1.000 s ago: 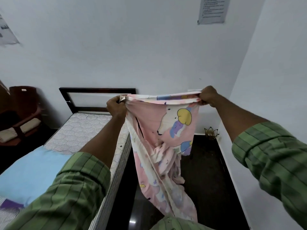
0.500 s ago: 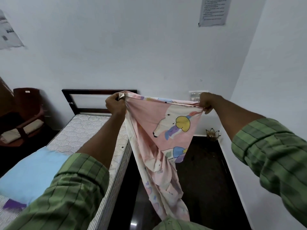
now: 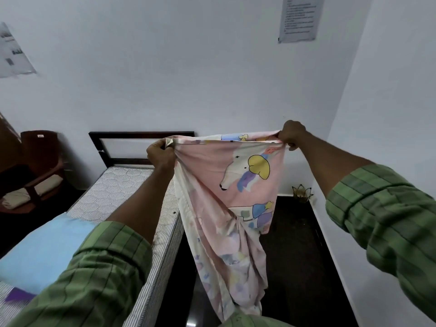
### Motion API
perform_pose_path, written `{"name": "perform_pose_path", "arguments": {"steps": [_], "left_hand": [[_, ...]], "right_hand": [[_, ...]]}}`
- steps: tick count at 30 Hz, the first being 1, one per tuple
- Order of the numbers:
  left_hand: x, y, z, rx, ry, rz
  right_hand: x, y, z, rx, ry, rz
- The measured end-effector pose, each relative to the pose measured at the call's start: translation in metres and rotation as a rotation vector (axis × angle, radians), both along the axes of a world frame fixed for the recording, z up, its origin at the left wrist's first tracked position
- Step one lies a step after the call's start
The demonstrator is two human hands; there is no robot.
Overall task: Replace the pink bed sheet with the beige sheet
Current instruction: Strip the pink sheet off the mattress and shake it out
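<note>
Where it hangs beside the mattress [image 3: 122,192], above the dark floor [image 3: 297,256]: pink sheet [image 3: 226,208], cartoon-printed, top edge stretched taut, remainder drooping in folds. Left hand [image 3: 161,155]: fingers curled, gripping one corner. Right hand [image 3: 292,135]: fingers clenched on the other.

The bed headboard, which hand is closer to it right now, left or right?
Left. The left hand grips the pink sheet right in front of the dark headboard, over the mattress end. The right hand holds the sheet's other corner farther off, toward the side wall.
</note>
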State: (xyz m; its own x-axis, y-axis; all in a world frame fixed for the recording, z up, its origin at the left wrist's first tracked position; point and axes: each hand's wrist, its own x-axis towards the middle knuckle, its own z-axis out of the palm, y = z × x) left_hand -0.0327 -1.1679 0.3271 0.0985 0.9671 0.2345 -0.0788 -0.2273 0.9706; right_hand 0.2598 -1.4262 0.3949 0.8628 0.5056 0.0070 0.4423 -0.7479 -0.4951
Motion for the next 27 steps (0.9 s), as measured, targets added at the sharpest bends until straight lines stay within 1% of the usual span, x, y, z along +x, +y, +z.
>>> {"name": "perform_pose_path", "arguments": {"steps": [2, 3, 5, 6, 7, 8, 9, 10, 11, 12, 13, 14, 15, 17, 18, 19, 20, 21, 22, 23, 25, 26, 27], "left_hand": [[-0.003, 0.002, 0.002, -0.018, -0.01, 0.04], [-0.005, 0.003, 0.004, -0.027, -0.013, 0.058], [-0.007, 0.007, 0.006, -0.016, -0.002, 0.044], [-0.006, 0.008, 0.008, 0.002, 0.007, 0.013], [-0.004, 0.008, 0.011, 0.019, 0.021, -0.017], [-0.002, 0.006, 0.013, 0.03, 0.033, -0.036], [-0.001, 0.004, 0.015, 0.035, 0.043, -0.042], [0.001, 0.004, 0.014, 0.036, 0.049, -0.04], [0.002, 0.003, 0.014, 0.033, 0.052, -0.036], [0.002, 0.005, 0.01, 0.025, 0.059, -0.029], [0.001, 0.007, 0.005, 0.015, 0.067, -0.02], [-0.001, 0.008, 0.003, 0.008, 0.065, -0.022], [-0.002, 0.008, 0.002, -0.004, 0.065, -0.026], [-0.005, 0.008, 0.002, -0.039, 0.059, -0.005], [-0.006, 0.008, 0.002, -0.053, 0.053, 0.012], [-0.006, 0.009, 0.001, -0.055, 0.053, 0.02], [-0.006, 0.009, -0.001, -0.039, 0.062, 0.021], [-0.005, 0.009, -0.001, -0.009, 0.071, 0.017], [-0.003, 0.007, 0.001, 0.018, 0.078, 0.01], [-0.001, 0.006, 0.003, 0.028, 0.072, -0.003], [0.002, 0.001, 0.014, 0.024, 0.028, -0.001], [0.002, -0.001, 0.018, 0.018, 0.017, 0.01], [0.001, -0.001, 0.018, 0.016, 0.014, 0.021]], "right_hand": [[0.005, 0.002, -0.003, 0.179, 0.206, -0.002], [0.003, 0.001, 0.0, 0.308, 0.293, -0.01], [-0.002, 0.006, 0.007, 0.609, 0.373, -0.07], [-0.005, 0.008, 0.01, 0.712, 0.431, -0.093], [-0.007, 0.01, 0.012, 0.738, 0.481, -0.087], [-0.008, 0.012, 0.009, 0.626, 0.479, -0.044], [-0.009, 0.011, 0.004, 0.449, 0.486, 0.024], [-0.01, 0.011, 0.002, 0.349, 0.504, 0.043], [-0.007, 0.012, 0.003, 0.389, 0.49, 0.024], [-0.007, 0.012, 0.006, 0.534, 0.465, -0.002], [-0.004, 0.015, 0.007, 0.718, 0.464, -0.077], [-0.005, 0.016, 0.008, 0.784, 0.506, -0.109], [-0.012, 0.015, 0.009, 0.765, 0.551, -0.07], [-0.018, 0.015, 0.003, 0.536, 0.549, 0.011], [-0.017, 0.014, 0.004, 0.536, 0.526, -0.025], [-0.013, 0.014, 0.009, 0.608, 0.507, -0.088], [-0.01, 0.013, 0.014, 0.787, 0.505, -0.146], [-0.007, 0.017, 0.019, 0.919, 0.54, -0.2], [-0.008, 0.02, 0.02, 0.932, 0.564, -0.194], [-0.011, 0.023, 0.02, 0.902, 0.547, -0.132], [-0.015, 0.027, 0.023, 0.733, 0.534, -0.033], [-0.017, 0.025, 0.025, 0.61, 0.442, 0.004], [-0.016, 0.023, 0.028, 0.546, 0.347, 0.019]]}}
